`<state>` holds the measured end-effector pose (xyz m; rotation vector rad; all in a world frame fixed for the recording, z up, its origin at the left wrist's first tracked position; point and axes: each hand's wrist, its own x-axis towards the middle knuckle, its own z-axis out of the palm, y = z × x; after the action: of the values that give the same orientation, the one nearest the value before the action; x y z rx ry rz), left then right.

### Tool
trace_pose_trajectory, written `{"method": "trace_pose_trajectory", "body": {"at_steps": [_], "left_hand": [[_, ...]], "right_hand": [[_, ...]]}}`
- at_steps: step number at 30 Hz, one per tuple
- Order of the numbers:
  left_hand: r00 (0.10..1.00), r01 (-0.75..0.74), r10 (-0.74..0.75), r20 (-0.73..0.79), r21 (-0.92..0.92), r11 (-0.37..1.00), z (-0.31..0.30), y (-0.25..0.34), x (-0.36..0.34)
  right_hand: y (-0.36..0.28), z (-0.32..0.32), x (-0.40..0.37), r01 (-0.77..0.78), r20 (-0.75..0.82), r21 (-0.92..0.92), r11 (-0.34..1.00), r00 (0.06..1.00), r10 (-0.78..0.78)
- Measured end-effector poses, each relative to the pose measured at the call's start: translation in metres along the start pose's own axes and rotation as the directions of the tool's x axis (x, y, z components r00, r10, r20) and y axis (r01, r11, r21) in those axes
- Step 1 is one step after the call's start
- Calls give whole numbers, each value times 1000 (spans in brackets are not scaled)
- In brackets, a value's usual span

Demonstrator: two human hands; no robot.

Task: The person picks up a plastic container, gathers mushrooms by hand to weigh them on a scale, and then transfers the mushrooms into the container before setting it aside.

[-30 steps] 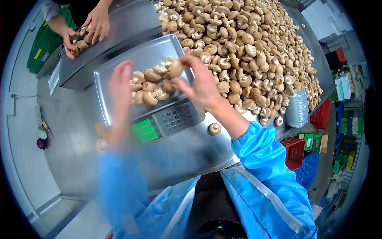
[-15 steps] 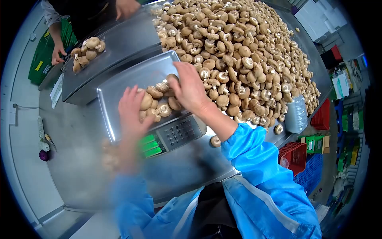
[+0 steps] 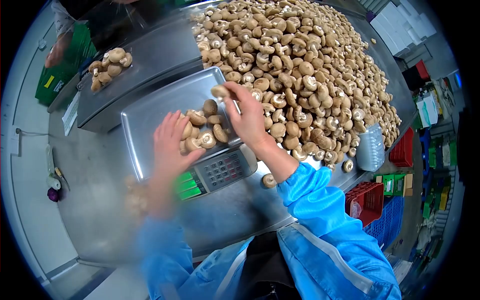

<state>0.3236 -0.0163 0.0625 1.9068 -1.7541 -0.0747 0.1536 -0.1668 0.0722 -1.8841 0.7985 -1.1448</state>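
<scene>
My right hand (image 3: 247, 116) pinches a shiitake mushroom (image 3: 219, 92) between thumb and fingertips, over the right side of a metal scale pan (image 3: 150, 107). A small group of shiitake mushrooms (image 3: 206, 139) lies in the pan, caps and stems facing various ways. Along the left of this group rests my left hand (image 3: 170, 142), fingers stretched out and thumb apart, partly covering the nearest caps. Below the pan are the scale's keypad (image 3: 223, 171) and green display (image 3: 186, 185).
A large heap of shiitake mushrooms (image 3: 300, 75) covers the table to the right. Clear plastic trays (image 3: 371, 147) stand at its edge. Across the table, a packed group of mushrooms (image 3: 110, 67) sits on a steel surface near another person's hand (image 3: 57, 51). Red crate (image 3: 365, 202) at right.
My right hand has raised a mushroom slightly up from the group, uncovering a darker cap beneath. My left hand has barely moved. The other person's hand has drawn away from the packed mushrooms.
</scene>
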Motion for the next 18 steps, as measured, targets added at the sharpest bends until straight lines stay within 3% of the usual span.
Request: {"method": "trace_pose_trajectory", "body": {"at_steps": [2,4,6,12,16,18], "left_hand": [[1000,5,-5,5,6,1000,1,-1,0],[1000,5,-5,2,20,1000,0,-1,0],[1000,3,-3,-7,14,1000,0,-4,-2],[999,-14,18,-41,77,997,-4,1,-2],[1000,13,-12,-14,77,997,1,0,-1],[999,42,-42,0,50,998,5,-3,0]], "right_hand": [[-7,2,-6,292,56,-87,952,956,-288],[-9,6,-24,361,308,-54,931,893,-328],[-10,8,-32,447,387,18,894,822,-418],[-1,-2,-20,240,296,-40,970,930,-218],[9,16,-26,320,370,-273,907,905,-208],[14,26,-29,298,442,-239,924,881,-171]]}}
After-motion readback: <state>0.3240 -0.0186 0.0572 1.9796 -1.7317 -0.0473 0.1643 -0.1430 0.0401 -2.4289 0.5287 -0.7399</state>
